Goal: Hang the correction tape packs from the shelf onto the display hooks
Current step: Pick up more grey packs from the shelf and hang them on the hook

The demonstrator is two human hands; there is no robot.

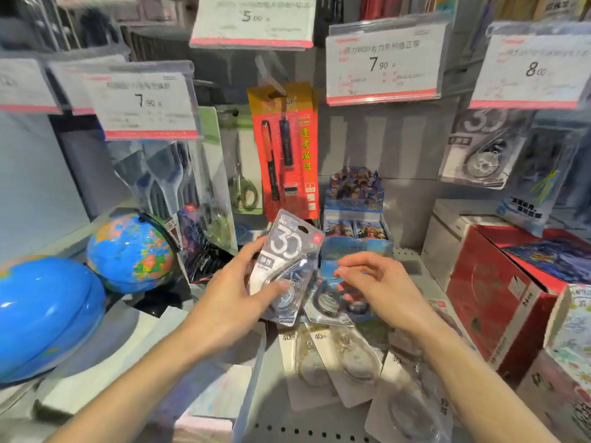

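red carton (499,302) stands at the shelf's (275,391) right. my left hand (233,302) grips one correction tape pack (287,260) upright above the shelf. my right hand (380,286), fingers curled, pinches a second pack (329,305) lying on the shelf pile.

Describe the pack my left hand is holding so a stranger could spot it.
Start at the red-orange pen pack hanging mid-wall. Just below it, the left hand holds a grey correction tape pack. Unlike the flat "40m" packs on the shelf, it shows a big white "30".
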